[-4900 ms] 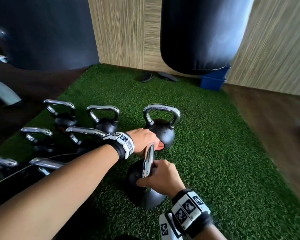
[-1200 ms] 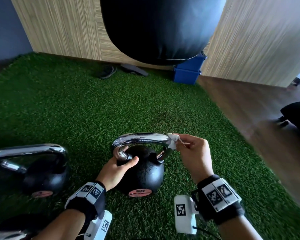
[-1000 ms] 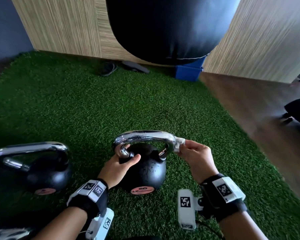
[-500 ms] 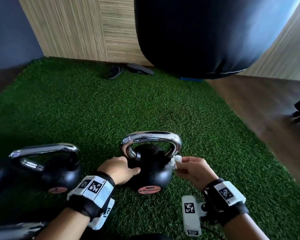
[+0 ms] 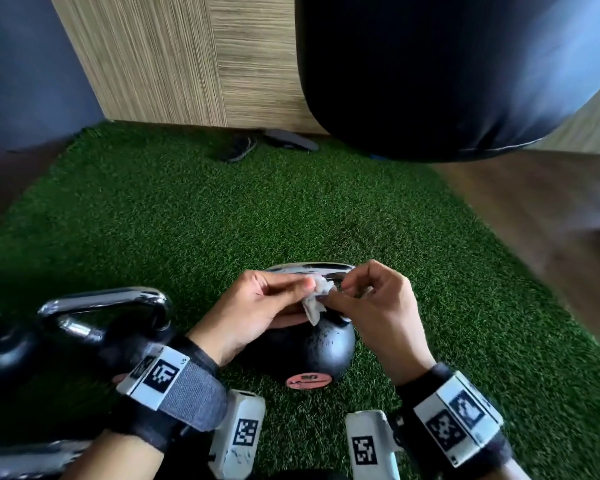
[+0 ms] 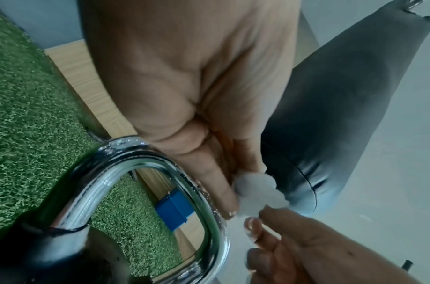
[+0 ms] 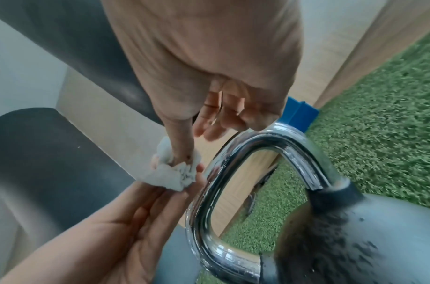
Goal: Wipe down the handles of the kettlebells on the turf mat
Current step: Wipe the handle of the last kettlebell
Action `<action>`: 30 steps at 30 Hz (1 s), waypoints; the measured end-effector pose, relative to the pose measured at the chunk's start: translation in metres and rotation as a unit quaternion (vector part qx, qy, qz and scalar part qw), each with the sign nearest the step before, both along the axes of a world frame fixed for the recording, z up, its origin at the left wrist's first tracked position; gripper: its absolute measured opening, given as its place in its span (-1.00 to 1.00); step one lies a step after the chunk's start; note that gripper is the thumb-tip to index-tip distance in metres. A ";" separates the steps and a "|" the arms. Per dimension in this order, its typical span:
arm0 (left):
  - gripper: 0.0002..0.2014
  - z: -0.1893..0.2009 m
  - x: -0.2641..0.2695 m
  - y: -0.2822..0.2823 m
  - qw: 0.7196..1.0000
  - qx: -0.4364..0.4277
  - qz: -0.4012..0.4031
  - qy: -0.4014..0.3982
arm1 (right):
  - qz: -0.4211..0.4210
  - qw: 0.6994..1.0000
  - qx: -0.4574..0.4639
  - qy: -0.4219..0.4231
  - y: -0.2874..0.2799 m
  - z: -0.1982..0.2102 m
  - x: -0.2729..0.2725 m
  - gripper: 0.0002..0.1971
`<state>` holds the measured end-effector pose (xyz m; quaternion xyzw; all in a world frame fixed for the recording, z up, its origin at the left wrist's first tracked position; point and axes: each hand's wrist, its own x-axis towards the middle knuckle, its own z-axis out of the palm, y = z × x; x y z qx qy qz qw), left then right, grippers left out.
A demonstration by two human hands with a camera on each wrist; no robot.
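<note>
A black kettlebell [image 5: 312, 348] with a chrome handle [image 5: 305, 268] stands on the green turf mat [image 5: 187, 220]. Both hands hover just above and in front of that handle, fingertips meeting on a small crumpled white wipe [image 5: 315, 299]. My left hand [image 5: 303, 289] pinches the wipe from the left. My right hand [image 5: 336, 294] pinches it from the right, its thumb pressed into it. The left wrist view shows the wipe [image 6: 255, 192] beside the wet-looking handle [image 6: 189, 182]. In the right wrist view the wipe [image 7: 170, 174] hangs left of the handle [image 7: 257, 142], off the metal.
A second kettlebell [image 5: 14, 348] stands close on the left, with another chrome handle [image 5: 21, 455] at the bottom left corner. A black punching bag [image 5: 430, 74] hangs ahead. Dark sandals [image 5: 236, 148] lie by the wooden wall. Wood floor [image 5: 534, 209] borders the turf on the right.
My right hand has left the handle's right leg and risen with the wipe. My left hand has let go of the kettlebell's body and come up to take hold of the wipe too.
</note>
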<state>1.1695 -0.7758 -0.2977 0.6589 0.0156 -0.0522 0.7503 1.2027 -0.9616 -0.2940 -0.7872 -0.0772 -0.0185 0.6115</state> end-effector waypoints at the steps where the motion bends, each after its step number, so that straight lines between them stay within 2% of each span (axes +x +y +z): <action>1: -0.63 -0.002 0.001 0.000 1.000 0.006 0.009 -0.014 | -0.007 1.000 -0.011 -0.005 0.001 0.001 0.001 -0.68; 5: -0.61 -0.006 0.005 0.003 0.993 0.032 0.073 -0.087 | 0.059 0.998 0.028 0.020 -0.008 -0.001 0.002 -0.64; 7: -0.65 -0.003 0.008 0.005 0.976 0.092 0.132 -0.149 | -0.020 0.999 0.027 0.042 -0.017 -0.014 0.008 -0.57; 9: -0.70 0.000 0.010 0.004 0.938 0.191 0.184 -0.224 | -0.093 0.992 -0.021 0.086 -0.025 -0.032 0.017 -0.45; 11: -0.72 0.003 0.015 -0.002 0.889 0.286 0.210 -0.290 | -0.056 0.984 -0.054 0.157 -0.024 -0.051 0.026 -0.32; 13: -0.73 0.005 0.022 -0.011 0.863 0.339 0.199 -0.318 | -0.010 0.978 -0.046 0.202 -0.015 -0.070 0.034 -0.31; 15: -0.75 0.004 0.027 -0.017 0.844 0.393 0.174 -0.321 | -0.020 0.980 -0.047 0.193 -0.005 -0.084 0.037 -0.34; 18: -0.77 0.000 0.028 -0.020 0.805 0.474 0.150 -0.326 | -0.057 0.985 -0.093 0.131 0.003 -0.099 0.039 -0.47; 20: -0.79 -0.004 0.023 -0.015 0.795 0.485 0.157 -0.328 | -0.066 0.984 -0.107 0.127 0.002 -0.103 0.040 -0.47; 23: -0.83 -0.006 0.016 -0.002 0.809 0.459 0.205 -0.304 | -0.054 0.981 -0.127 0.133 -0.001 -0.105 0.042 -0.39; 25: -0.82 -0.006 0.014 0.004 0.806 0.458 0.232 -0.294 | -0.049 0.983 -0.135 0.119 0.000 -0.103 0.042 -0.36; 28: -0.77 -0.007 0.014 0.004 0.786 0.509 0.204 -0.285 | -0.042 0.981 -0.166 0.091 0.001 -0.102 0.040 -0.35; 30: -0.74 -0.009 0.013 0.005 0.785 0.522 0.187 -0.277 | -0.038 0.981 -0.168 0.087 0.000 -0.101 0.040 -0.34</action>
